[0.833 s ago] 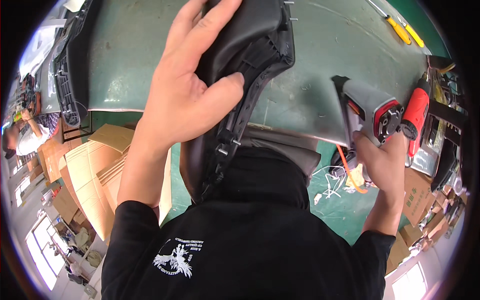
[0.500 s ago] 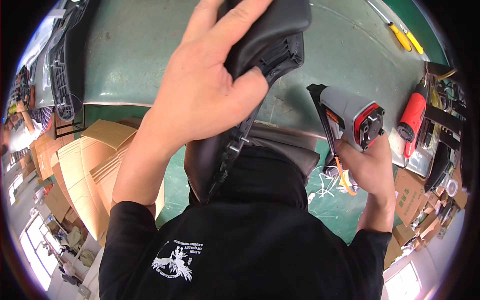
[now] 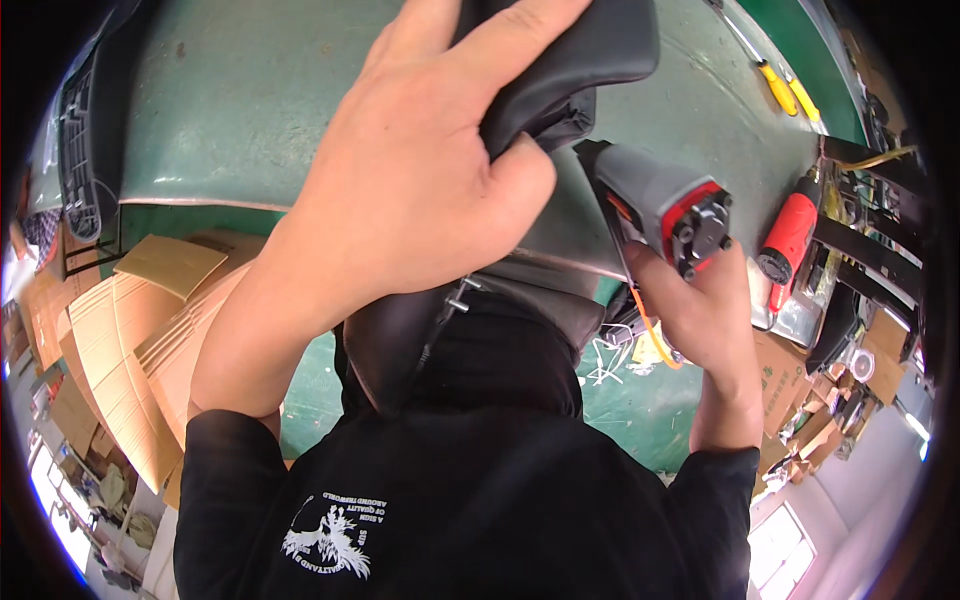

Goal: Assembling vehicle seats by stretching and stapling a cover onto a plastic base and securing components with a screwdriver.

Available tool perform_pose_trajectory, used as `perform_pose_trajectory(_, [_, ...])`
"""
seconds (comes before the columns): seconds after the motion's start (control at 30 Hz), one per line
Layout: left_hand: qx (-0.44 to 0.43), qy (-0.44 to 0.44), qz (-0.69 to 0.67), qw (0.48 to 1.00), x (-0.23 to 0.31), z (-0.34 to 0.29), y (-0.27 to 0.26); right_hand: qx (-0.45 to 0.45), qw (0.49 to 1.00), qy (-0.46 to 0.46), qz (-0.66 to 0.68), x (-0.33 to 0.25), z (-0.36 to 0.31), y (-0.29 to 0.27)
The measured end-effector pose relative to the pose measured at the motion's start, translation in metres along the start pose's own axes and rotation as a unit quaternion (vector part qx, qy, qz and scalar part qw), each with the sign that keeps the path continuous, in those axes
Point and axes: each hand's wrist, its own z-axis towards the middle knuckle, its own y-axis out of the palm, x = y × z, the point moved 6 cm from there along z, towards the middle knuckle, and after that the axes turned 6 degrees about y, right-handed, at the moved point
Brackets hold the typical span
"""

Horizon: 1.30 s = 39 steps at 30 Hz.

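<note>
The left hand [image 3: 430,180] has its fingers spread wide over a black padded part [image 3: 595,50], with the thumb bent against its inner edge, so it has a firm hold; the fingertips run off the top, so I can't tell how they end. The part lies under those fingers and sticks out below the wrist, where small metal pins [image 3: 460,298] show. The right hand [image 3: 690,300] is curled around the grip of a gray and red air gun [image 3: 655,190]; most of its fingers are hidden. An orange hose [image 3: 652,330] hangs under its thumb. Since a moment ago, the gun has come much closer to the left thumb, and the part has turned so less of its ribbed inside shows. I think this means the gun is being lined up with the part's edge. I can't tell if they touch.
</note>
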Motion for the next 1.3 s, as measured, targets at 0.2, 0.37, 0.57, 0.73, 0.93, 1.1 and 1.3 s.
perform_pose_trajectory(0.2, [0.02,-0.098,0.037,0.994,-0.007,-0.012,0.002,-0.013,1.0,-0.016,-0.018,-0.015,0.009,0.008])
perform_pose_trajectory(0.37, [0.046,-0.071,0.045,0.995,-0.01,-0.015,0.003,-0.038,0.997,0.016,-0.064,-0.024,0.019,0.013])
perform_pose_trajectory(0.57, [0.021,-0.094,0.035,0.995,-0.009,-0.014,0.001,-0.029,0.995,-0.061,-0.079,-0.037,0.023,0.016])
perform_pose_trajectory(0.73, [-0.086,-0.22,0.0,0.972,0.001,0.008,-0.013,-0.03,0.991,0.023,-0.131,-0.041,0.019,0.003])
perform_pose_trajectory(0.93, [-0.079,-0.232,-0.005,0.97,0.003,0.003,-0.016,0.021,0.993,0.049,-0.101,-0.017,-0.001,-0.02])
perform_pose_trajectory(1.1, [-0.184,-0.046,0.212,0.959,-0.007,-0.002,-0.029,0.022,0.996,0.006,-0.085,-0.005,0.005,-0.023])
perform_pose_trajectory(1.3, [-0.091,-0.21,0.01,0.973,0.002,0.007,-0.018,-0.009,0.996,0.013,-0.083,-0.018,0.014,-0.016])
